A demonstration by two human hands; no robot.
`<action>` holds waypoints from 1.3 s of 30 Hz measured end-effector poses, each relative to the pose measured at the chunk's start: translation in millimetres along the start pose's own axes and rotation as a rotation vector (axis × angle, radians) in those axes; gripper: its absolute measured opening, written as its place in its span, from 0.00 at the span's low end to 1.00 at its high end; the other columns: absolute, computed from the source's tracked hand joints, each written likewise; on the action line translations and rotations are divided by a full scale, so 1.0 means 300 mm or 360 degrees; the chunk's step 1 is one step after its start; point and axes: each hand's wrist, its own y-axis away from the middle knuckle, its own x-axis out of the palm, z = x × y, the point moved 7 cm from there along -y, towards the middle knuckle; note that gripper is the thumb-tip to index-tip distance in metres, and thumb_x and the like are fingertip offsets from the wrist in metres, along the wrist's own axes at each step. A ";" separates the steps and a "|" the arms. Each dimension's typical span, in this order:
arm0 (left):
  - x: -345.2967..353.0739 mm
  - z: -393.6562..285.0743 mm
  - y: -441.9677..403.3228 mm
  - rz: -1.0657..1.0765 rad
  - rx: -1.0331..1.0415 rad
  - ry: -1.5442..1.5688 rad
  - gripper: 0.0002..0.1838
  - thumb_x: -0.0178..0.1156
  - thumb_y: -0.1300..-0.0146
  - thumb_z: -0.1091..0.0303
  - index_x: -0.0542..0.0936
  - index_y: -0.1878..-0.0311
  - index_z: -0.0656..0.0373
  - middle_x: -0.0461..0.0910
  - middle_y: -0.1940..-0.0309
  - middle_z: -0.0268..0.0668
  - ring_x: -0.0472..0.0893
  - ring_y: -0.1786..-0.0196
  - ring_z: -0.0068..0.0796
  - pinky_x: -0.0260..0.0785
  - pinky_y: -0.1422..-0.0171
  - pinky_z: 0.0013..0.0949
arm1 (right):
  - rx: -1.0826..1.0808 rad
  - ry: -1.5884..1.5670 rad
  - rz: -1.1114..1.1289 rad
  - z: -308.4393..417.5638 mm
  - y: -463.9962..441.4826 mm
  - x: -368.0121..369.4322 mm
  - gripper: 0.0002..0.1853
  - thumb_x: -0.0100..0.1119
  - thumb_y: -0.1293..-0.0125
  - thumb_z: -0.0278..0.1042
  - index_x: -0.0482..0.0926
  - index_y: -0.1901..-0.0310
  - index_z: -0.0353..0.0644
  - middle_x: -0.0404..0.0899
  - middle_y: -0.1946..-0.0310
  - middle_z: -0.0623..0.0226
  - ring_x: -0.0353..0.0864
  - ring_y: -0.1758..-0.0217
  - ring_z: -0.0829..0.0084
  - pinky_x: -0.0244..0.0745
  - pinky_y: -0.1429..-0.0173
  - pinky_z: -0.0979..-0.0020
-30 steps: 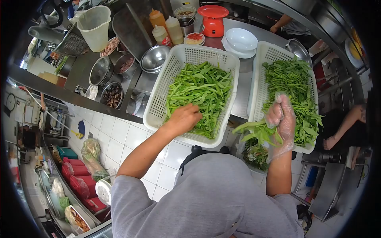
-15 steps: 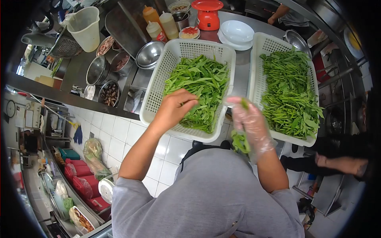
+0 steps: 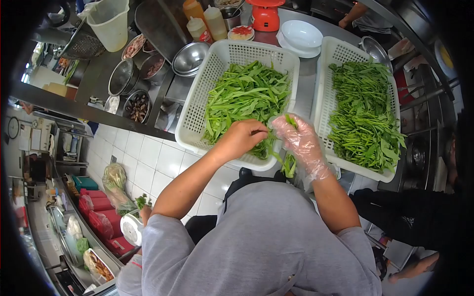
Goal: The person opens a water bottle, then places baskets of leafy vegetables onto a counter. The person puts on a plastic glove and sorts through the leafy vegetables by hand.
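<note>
Over the front edge of the left white basket (image 3: 190,111), my bare left hand (image 3: 245,138) has its fingers pressed together at some green stems. My right hand (image 3: 296,138), in a clear plastic glove, is closed around a small bunch of greens (image 3: 289,165) whose leaves hang below it. The two hands nearly meet. Loose leafy greens (image 3: 247,93) fill the left basket. In the right white basket (image 3: 323,111) lie greens in neater bundles (image 3: 363,108).
Metal bowls (image 3: 190,58), a red scale (image 3: 265,17), white bowls (image 3: 301,37) and squeeze bottles (image 3: 198,28) stand behind the baskets. A person in dark trousers (image 3: 395,214) is at the right. Another person's hand (image 3: 145,213) shows at lower left near a white fan (image 3: 131,230).
My right hand has come left from the right basket with its greens. My left hand has moved right towards it. Another person has appeared at lower left, with greens.
</note>
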 end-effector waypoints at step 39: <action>-0.231 0.199 0.188 0.0063 -0.0522 0.0052 0.11 0.55 0.38 0.67 0.80 0.62 0.65 0.79 0.75 0.40 0.78 0.74 0.28 0.70 0.65 0.30 | -0.0319 0.2429 0.0376 -0.087 -0.231 0.263 0.10 0.52 0.42 0.30 0.83 0.68 0.38 0.82 0.68 0.52 0.83 0.64 0.59 0.78 0.60 0.59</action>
